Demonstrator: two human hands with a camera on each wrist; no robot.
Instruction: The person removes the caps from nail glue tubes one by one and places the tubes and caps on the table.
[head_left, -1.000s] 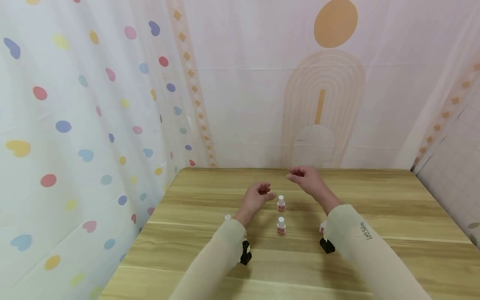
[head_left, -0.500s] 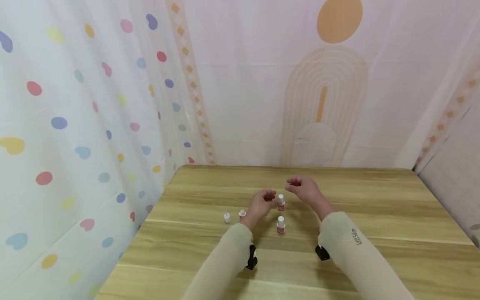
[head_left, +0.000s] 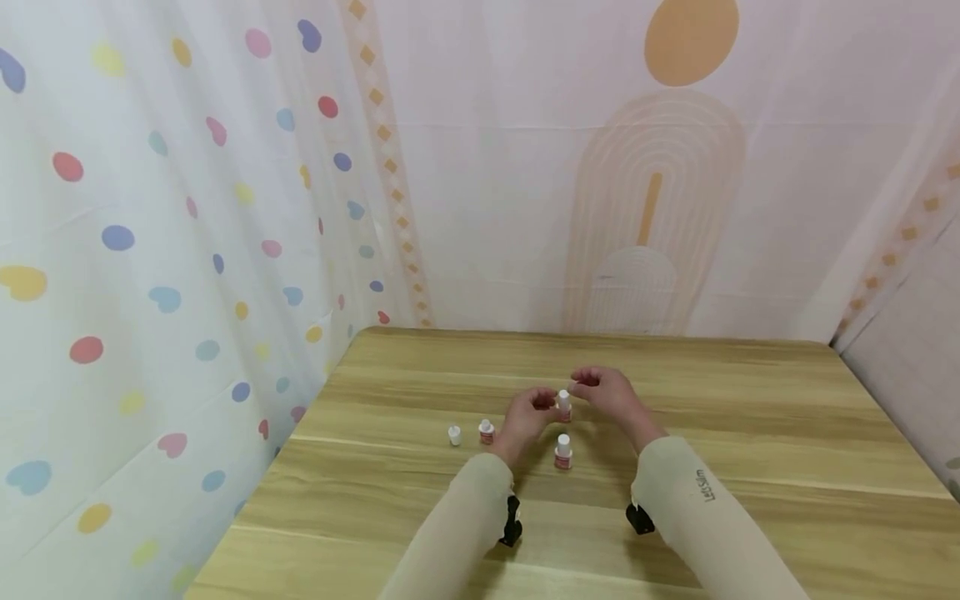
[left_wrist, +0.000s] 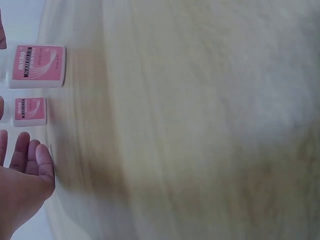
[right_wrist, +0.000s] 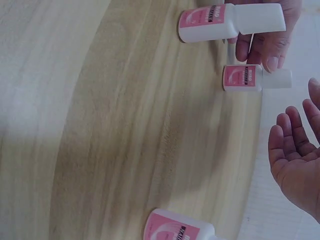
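Note:
Two white bottles with pink labels and white caps stand upright: a far bottle [head_left: 564,411] between the hands and a near bottle [head_left: 563,456]. My left hand [head_left: 528,417] is beside the far bottle, its thumb tip [right_wrist: 272,63] right at the neck. In the left wrist view, the other fingers [left_wrist: 44,159] are loosely bent, apart from the bottle. To the right of the cap, my right hand [head_left: 607,392] holds nothing, its fingers [right_wrist: 282,135] relaxed. Left of the left wrist stand an uncapped bottle [head_left: 487,432] and a loose white cap [head_left: 454,436].
Another labelled bottle [right_wrist: 172,227] shows at the bottom of the right wrist view; the right arm hides it in the head view. All stand on a wood-grain table [head_left: 405,517]. A patterned curtain [head_left: 495,208] hangs behind and to the left.
Both hands have come down and closer to the far bottle, the left moving right and the right moving slightly left. The uncapped bottle has come out from behind the left arm.

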